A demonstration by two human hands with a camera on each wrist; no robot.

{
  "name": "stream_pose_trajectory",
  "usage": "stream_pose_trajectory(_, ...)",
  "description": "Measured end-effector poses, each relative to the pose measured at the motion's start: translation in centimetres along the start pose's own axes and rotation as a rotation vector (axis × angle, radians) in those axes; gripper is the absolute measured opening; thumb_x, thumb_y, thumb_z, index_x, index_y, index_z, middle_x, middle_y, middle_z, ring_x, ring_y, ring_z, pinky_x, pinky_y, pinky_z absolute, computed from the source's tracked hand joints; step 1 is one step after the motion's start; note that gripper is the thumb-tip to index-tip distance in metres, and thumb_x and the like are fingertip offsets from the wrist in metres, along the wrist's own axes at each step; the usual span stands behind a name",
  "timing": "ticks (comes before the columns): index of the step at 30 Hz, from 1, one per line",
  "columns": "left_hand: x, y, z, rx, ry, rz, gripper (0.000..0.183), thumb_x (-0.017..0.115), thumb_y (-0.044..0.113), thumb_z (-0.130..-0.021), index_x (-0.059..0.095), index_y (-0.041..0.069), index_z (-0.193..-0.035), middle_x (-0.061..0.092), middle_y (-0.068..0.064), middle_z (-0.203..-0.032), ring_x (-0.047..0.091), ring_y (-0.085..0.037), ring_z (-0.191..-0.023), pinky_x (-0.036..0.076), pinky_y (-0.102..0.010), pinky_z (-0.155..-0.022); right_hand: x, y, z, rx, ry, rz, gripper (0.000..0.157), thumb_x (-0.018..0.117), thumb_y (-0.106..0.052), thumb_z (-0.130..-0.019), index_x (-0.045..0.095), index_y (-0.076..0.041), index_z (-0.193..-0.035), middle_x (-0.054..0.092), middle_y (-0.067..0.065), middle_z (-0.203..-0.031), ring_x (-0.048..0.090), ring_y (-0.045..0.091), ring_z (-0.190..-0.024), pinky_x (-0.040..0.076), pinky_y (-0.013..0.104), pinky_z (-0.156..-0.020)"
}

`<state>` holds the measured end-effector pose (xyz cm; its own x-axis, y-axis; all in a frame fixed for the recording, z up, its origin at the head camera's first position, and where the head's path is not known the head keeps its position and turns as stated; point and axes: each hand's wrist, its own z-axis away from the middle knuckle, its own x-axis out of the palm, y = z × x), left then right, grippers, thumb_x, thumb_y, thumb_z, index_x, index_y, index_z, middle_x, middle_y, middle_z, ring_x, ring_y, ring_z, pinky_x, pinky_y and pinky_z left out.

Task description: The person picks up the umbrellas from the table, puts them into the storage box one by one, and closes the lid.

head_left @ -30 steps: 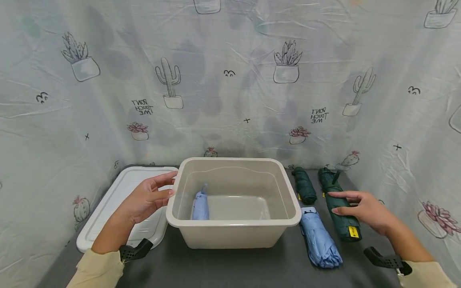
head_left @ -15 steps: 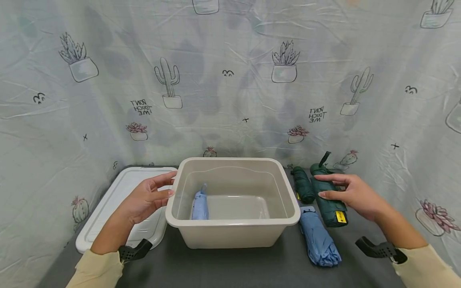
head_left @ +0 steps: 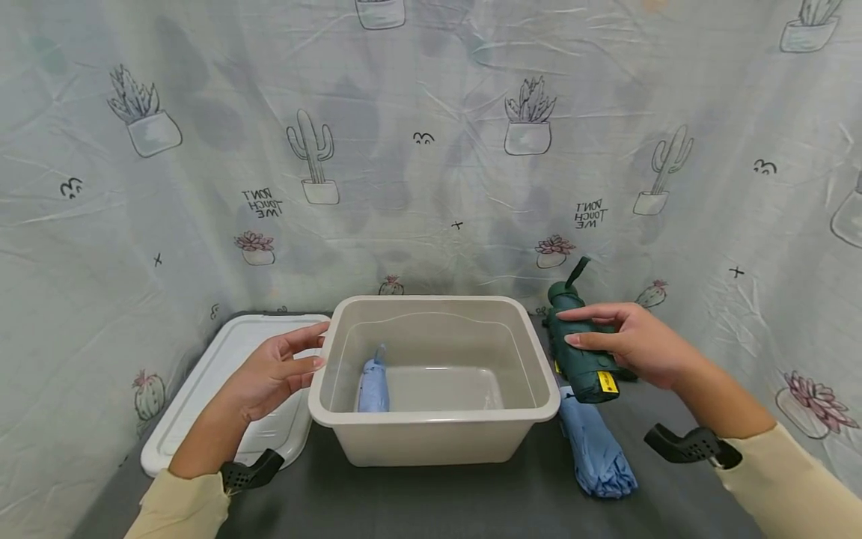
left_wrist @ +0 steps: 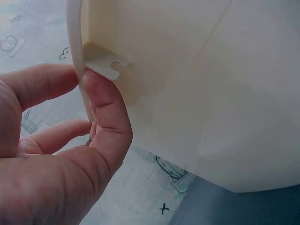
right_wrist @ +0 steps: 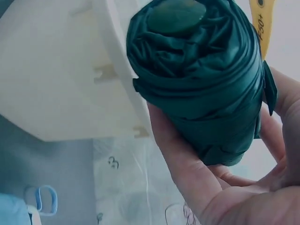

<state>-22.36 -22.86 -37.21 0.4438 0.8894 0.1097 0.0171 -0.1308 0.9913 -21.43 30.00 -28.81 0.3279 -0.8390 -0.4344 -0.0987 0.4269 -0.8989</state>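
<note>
A dark green umbrella (head_left: pixel 583 365) is grasped by the right hand (head_left: pixel 640 344) above the tabletop (head_left: pixel 485 505), just beside a beige bin (head_left: pixel 434 442). The left hand (head_left: pixel 277 372) pinches the bin's rim; a blue umbrella (head_left: pixel 374 388) is inside. A second blue umbrella (head_left: pixel 597 453) lies toward the tabletop's right edge, a white lid (head_left: pixel 202 393) near the back left corner.

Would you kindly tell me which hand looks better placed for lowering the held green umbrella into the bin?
Probably the right hand: it holds the green umbrella close to the right side of the bin, whereas the left hand is occupied holding the opposite side.
</note>
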Motion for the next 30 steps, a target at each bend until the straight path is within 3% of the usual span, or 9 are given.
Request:
stream_pose_trajectory(5, 0.0, 0.0, 0.1, -0.011, 0.007, -0.012, 0.068, 0.060, -0.001, -0.100, 0.027, -0.003, -0.160, 0.057, -0.009, -0.129, 0.070, -0.018, -0.110, 0.061, -0.035, -0.091, 1.0, -1.1, -0.8, 0.027, -0.016, -0.022, 0.052, 0.076, -0.023, -0.094, 0.061, -0.010, -0.142, 0.066, -0.003, -0.111, 0.049, 0.006, -0.053, 0.057, 0.028, -0.063)
stream_pose_trajectory(7, 0.0, 0.0, 0.1, -0.012, 0.009, -0.018, 0.068, 0.060, -0.001, -0.100, 0.027, -0.002, -0.160, 0.056, -0.009, -0.129, 0.070, -0.018, -0.109, 0.061, -0.035, -0.091, 1.5, -1.5, -1.3, 0.040, -0.046, -0.070, 0.056, 0.076, -0.020, -0.093, 0.058, -0.009, -0.145, 0.066, -0.001, -0.112, 0.060, 0.007, -0.065, 0.062, 0.033, -0.073)
stream_pose_trajectory(9, 0.0, 0.0, 0.1, -0.011, 0.008, -0.022, 0.068, 0.060, -0.001, -0.100, 0.027, -0.002, -0.160, 0.056, -0.009, -0.129, 0.070, -0.018, -0.109, 0.061, -0.035, -0.090, 2.1, -1.8, -1.8, 0.053, -0.087, -0.133, 0.060, 0.076, -0.017, -0.093, 0.054, -0.008, -0.148, 0.066, 0.006, -0.123, 0.070, 0.015, -0.091, 0.062, 0.043, -0.087)
stream_pose_trajectory(11, 0.0, 0.0, 0.2, -0.010, 0.008, -0.022, 0.068, 0.060, -0.001, -0.101, 0.027, -0.002, -0.160, 0.056, -0.009, -0.129, 0.070, -0.018, -0.109, 0.061, -0.034, -0.090, 2.6, -2.1, -2.3, 0.065, -0.124, -0.181, 0.063, 0.076, -0.014, -0.093, 0.051, -0.008, -0.150, 0.058, 0.014, -0.140, 0.069, 0.026, -0.111, 0.060, 0.049, -0.093)
stream_pose_trajectory(12, 0.0, 0.0, 0.2, -0.009, 0.008, -0.021, 0.068, 0.060, -0.001, -0.101, 0.027, -0.002, -0.160, 0.056, -0.009, -0.129, 0.070, -0.017, -0.109, 0.061, -0.034, -0.090, 2.8, -2.2, -2.5, 0.068, -0.138, -0.194, 0.064, 0.076, -0.013, -0.093, 0.051, -0.009, -0.151, 0.053, 0.018, -0.143, 0.067, 0.028, -0.114, 0.060, 0.050, -0.094)
stream_pose_trajectory(19, 0.1, -0.1, 0.1, -0.012, 0.011, -0.020, 0.070, 0.060, -0.001, -0.100, 0.024, -0.004, -0.160, 0.055, -0.010, -0.129, 0.071, -0.017, -0.108, 0.061, -0.033, -0.090, 4.8, -3.0, -4.3, 0.089, -0.184, -0.253, 0.067, 0.077, -0.009, -0.090, 0.051, -0.010, -0.152, 0.039, 0.023, -0.154, 0.060, 0.031, -0.122, 0.057, 0.051, -0.098)
stream_pose_trajectory(30, 0.1, 0.0, 0.1, 0.002, 0.002, -0.013, 0.067, 0.060, -0.001, -0.101, 0.028, -0.002, -0.160, 0.057, -0.008, -0.129, 0.070, -0.018, -0.109, 0.061, -0.035, -0.090, 7.9, -4.7, -7.3, 0.176, -0.223, -0.285, 0.061, 0.076, -0.008, -0.091, 0.055, -0.012, -0.149, 0.046, 0.023, -0.148, 0.060, 0.037, -0.122, 0.057, 0.055, -0.097)
